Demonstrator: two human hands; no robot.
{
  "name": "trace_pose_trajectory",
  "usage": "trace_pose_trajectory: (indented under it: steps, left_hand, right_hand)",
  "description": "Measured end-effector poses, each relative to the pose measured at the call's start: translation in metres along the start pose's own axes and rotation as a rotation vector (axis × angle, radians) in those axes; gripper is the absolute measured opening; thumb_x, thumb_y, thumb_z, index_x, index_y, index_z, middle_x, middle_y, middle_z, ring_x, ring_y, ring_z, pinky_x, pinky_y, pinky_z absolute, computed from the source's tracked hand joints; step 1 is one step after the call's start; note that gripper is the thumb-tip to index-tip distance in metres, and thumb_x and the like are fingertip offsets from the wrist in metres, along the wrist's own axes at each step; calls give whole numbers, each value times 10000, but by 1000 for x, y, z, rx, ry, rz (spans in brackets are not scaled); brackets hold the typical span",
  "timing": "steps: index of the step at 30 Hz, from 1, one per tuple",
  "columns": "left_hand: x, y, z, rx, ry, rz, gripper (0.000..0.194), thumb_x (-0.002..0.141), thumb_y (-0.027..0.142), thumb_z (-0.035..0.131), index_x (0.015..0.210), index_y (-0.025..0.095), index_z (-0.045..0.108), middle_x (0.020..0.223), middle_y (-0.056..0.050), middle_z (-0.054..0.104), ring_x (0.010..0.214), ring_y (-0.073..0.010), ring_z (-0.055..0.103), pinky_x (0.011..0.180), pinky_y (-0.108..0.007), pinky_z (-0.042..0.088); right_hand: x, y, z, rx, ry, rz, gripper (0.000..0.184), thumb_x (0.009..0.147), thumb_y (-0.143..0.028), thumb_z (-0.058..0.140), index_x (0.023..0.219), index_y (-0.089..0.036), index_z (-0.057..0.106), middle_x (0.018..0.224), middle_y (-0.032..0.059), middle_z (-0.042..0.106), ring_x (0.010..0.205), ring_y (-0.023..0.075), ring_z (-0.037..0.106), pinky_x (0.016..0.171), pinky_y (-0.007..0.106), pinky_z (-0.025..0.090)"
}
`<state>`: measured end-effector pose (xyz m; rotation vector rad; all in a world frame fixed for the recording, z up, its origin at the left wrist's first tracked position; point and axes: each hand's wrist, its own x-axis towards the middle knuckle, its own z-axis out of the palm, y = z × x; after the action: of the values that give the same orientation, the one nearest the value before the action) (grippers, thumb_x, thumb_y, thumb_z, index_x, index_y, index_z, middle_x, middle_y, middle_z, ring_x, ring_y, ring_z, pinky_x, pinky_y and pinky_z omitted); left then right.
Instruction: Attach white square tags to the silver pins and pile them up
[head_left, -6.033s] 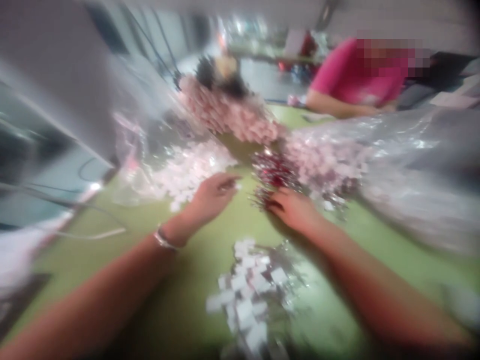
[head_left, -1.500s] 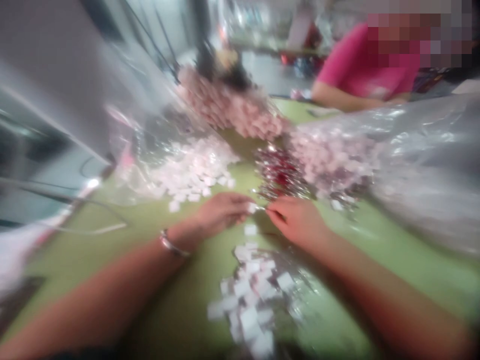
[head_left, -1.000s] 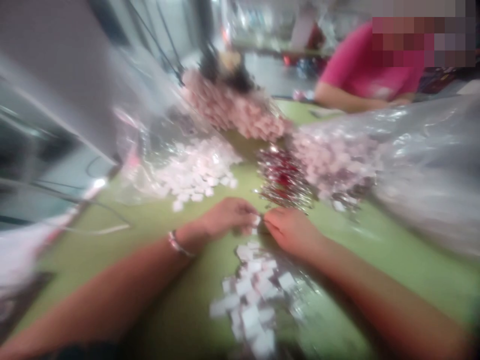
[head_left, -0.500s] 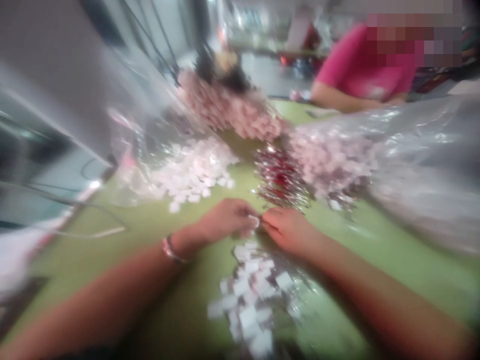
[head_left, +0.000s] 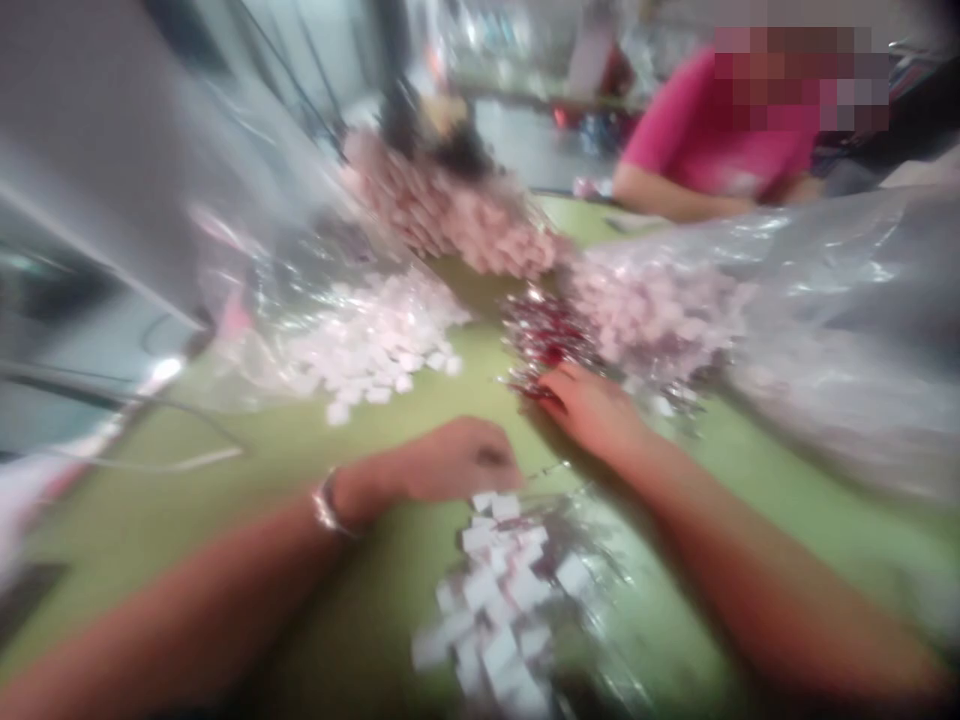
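My left hand (head_left: 472, 460) is closed low over the upper end of a heap of small white square pieces (head_left: 499, 590). A thin strand with shiny bits (head_left: 551, 470) sticks out to the right from its fingers. My right hand (head_left: 589, 400) reaches to the near edge of a pile of red and silver shiny pieces (head_left: 547, 330). Its fingers are bent together against the pile, and blur hides what they pinch. Thin glittering strands (head_left: 600, 560) fan out to the right of the white heap.
More pale squares (head_left: 375, 350) spill from a clear plastic bag (head_left: 262, 280) at left. Pale pink pieces (head_left: 652, 310) lie by a large clear bag (head_left: 847, 330) at right. Rows of pink pieces (head_left: 457, 215) stand behind. A person in a pink shirt (head_left: 720, 150) sits across the green table (head_left: 262, 520).
My hands were together over the table and have parted. The right moved up to the red and silver pile; the left dropped slightly towards the white heap, with the strand in its fingers.
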<state>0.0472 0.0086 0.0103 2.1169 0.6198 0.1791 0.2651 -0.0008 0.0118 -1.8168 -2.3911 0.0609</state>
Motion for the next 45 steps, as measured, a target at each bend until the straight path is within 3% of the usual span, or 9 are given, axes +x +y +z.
trace_pose_trajectory:
  steps: [6, 9, 13, 16, 19, 27, 32, 38, 45]
  left_hand:
    - [2, -37, -23, 370, 606, -250, 257, 888, 324, 503, 802, 164, 686, 816, -54, 668, 769, -188, 600, 726, -315, 455]
    - [2, -50, -37, 553, 748, -294, 281, 912, 284, 465, 1043, 145, 672, 976, -101, 654, 915, -229, 589, 846, -355, 453]
    - [9, -48, -38, 707, 600, -398, 329, 922, 304, 455, 1170, 191, 640, 1025, -122, 597, 968, -269, 562, 808, -380, 471]
    - [14, -44, -32, 763, 530, -476, 297, 921, 293, 452, 1109, 226, 671, 1014, -112, 575, 966, -271, 551, 762, -368, 472]
    - [14, -49, -28, 808, 499, -411, 297, 925, 244, 429, 1057, 198, 691, 1001, -112, 593, 965, -262, 551, 792, -366, 466]
    - [2, -56, -31, 537, 699, -220, 248, 889, 232, 479, 953, 182, 714, 982, -90, 686, 951, -234, 617, 864, -361, 470]
    - [2, -39, -32, -91, 917, -295, 356, 801, 278, 616, 1136, 158, 633, 886, -72, 699, 742, -171, 651, 707, -303, 520]
    - [2, -31, -26, -437, 774, -288, 319, 783, 325, 664, 1059, 168, 698, 688, -27, 636, 578, -106, 547, 540, -241, 435]
    - [4, -18, -7, -810, 591, -265, 276, 756, 336, 715, 943, 136, 676, 655, -17, 625, 578, -93, 536, 531, -223, 379]
  right_hand:
    - [3, -2, 10, -76, 46, -227, 223, 909, -217, 488, 917, -210, 711, 980, 85, 646, 895, 215, 571, 617, 291, 383]
    - [8, 2, 9, 156, 183, -232, 244, 918, -218, 472, 939, -202, 714, 1009, 84, 672, 915, 202, 595, 708, 300, 442]
    - [8, 2, -12, 482, 287, -106, 192, 883, -220, 517, 906, -215, 708, 920, 47, 708, 847, 177, 636, 757, 307, 474]
    - [4, -3, -26, 692, 168, 36, 173, 871, -242, 528, 883, -217, 698, 814, 21, 707, 672, 143, 627, 620, 279, 474]
    - [2, -8, -27, 997, 69, 161, 182, 888, -291, 505, 901, -204, 665, 769, 16, 680, 544, 100, 573, 491, 241, 448]
    - [7, -3, -3, 1429, 36, 252, 262, 767, -316, 672, 1001, -217, 606, 718, -28, 649, 541, 69, 535, 477, 194, 439]
    - [15, -4, 8, 1500, 135, 395, 209, 734, -341, 704, 830, -200, 583, 743, 1, 678, 613, 88, 588, 547, 209, 478]
    - [12, -11, -5, 1344, 84, 421, 187, 807, -354, 620, 930, -218, 657, 670, -17, 623, 447, 70, 415, 393, 227, 299]
    - [-4, -33, -17, 800, 63, 226, 126, 797, -265, 587, 705, -208, 653, 613, -16, 626, 559, 112, 527, 550, 245, 393]
